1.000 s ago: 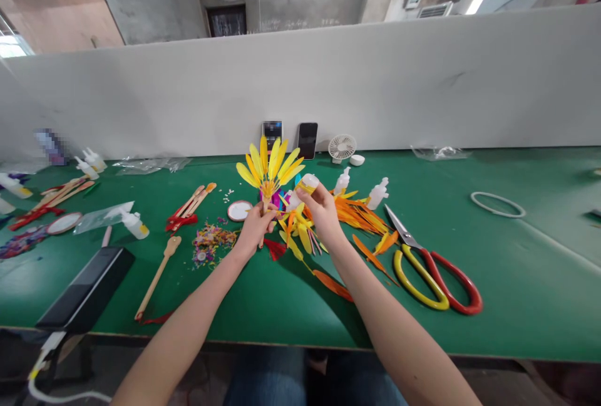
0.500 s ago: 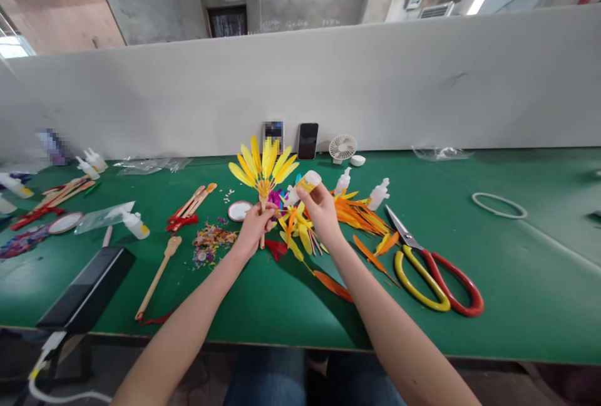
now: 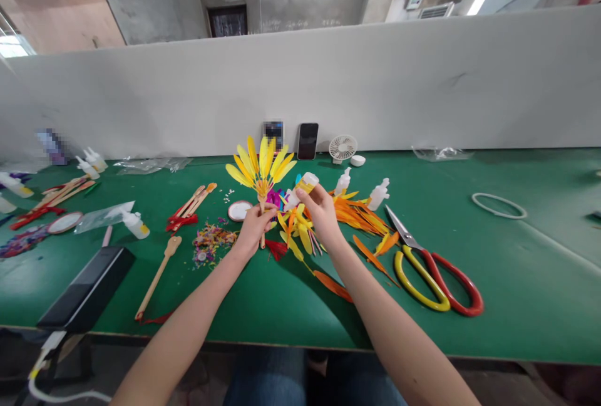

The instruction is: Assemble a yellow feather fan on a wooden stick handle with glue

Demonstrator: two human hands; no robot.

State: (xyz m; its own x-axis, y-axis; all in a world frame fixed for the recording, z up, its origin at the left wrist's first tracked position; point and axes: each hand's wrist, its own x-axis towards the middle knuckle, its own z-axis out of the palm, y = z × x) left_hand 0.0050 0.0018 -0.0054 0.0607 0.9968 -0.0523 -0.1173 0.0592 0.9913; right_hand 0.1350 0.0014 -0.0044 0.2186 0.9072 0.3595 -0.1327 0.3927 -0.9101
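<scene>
My left hand (image 3: 253, 227) is closed round a wooden stick that carries a fan of yellow feathers (image 3: 260, 168), held upright above the green table (image 3: 516, 268). My right hand (image 3: 322, 212) grips a small glue bottle (image 3: 303, 185) with a yellow label, its white nozzle tilted left toward the base of the feather fan. Beneath both hands lies a heap of loose yellow and orange feathers (image 3: 357, 218).
Large yellow- and red-handled scissors (image 3: 432, 268) lie at the right, a white ring (image 3: 498, 204) farther right. Two glue bottles (image 3: 378, 193), a small fan (image 3: 342, 148) and a phone (image 3: 307, 140) stand behind. Wooden sticks (image 3: 157, 277), confetti (image 3: 211, 240) and a black box (image 3: 87, 287) lie left.
The feather fan has shifted slightly left and tilted. The bottle's nozzle has stayed close to the fan's base. Both hands barely moved.
</scene>
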